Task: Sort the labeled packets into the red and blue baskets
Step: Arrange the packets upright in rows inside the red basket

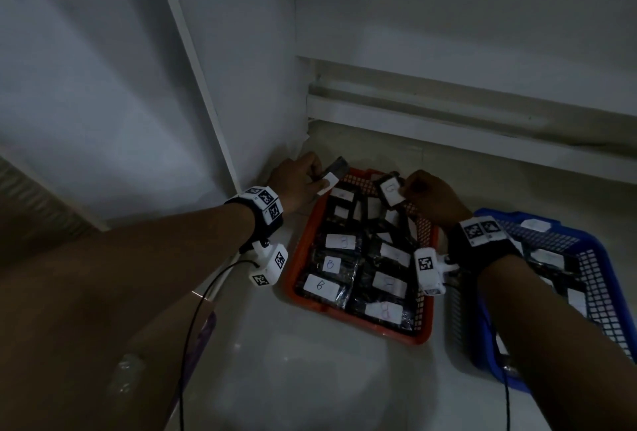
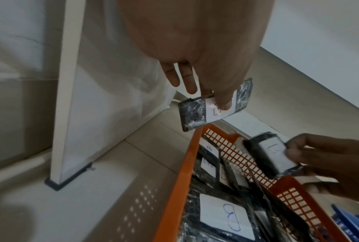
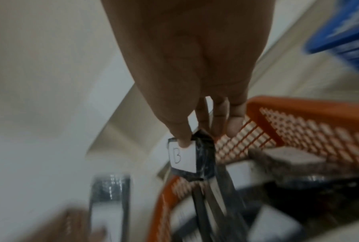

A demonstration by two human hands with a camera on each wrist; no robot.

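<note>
The red basket (image 1: 424, 333) lies on the floor, full of several dark packets with white labels, some marked B (image 1: 321, 285). My left hand (image 1: 299, 179) pinches one dark labeled packet (image 1: 331, 178) above the basket's far left corner; the left wrist view shows my thumb on that packet (image 2: 213, 108). My right hand (image 1: 431, 199) pinches another packet (image 1: 391, 191) over the basket's far end; in the right wrist view this packet's label (image 3: 181, 158) reads B. The blue basket (image 1: 601, 258) sits to the right and holds a few packets, partly hidden by my right forearm.
A white wall and a white upright panel (image 1: 193, 62) close in the left and back. A low white ledge (image 1: 465, 127) runs behind the baskets. Pale floor (image 1: 310, 379) lies in front of the red basket. Cables hang from both wrist cameras.
</note>
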